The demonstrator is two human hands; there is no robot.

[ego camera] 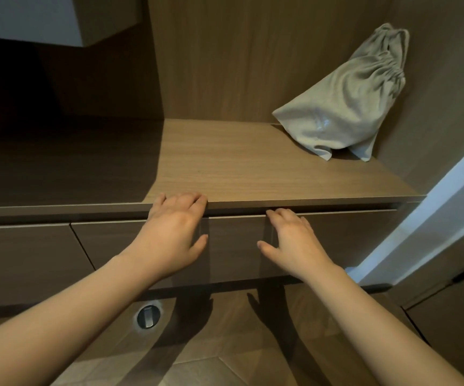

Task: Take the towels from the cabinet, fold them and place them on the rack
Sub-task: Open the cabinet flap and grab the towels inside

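My left hand [173,229] lay loose in the middle of the frame, its fingers flat on the front edge of the shelf [253,168] and its thumb on the cabinet drawer [235,246]. Just right of it, my right hand [289,238] hooked its fingers over the top of the cabinet drawer. A grey cloth bag [345,101] leaned in the upper right corner

2 arms fwd | L grip [173,232] palm down, thumb out | R grip [289,238] same, fingertips hidden
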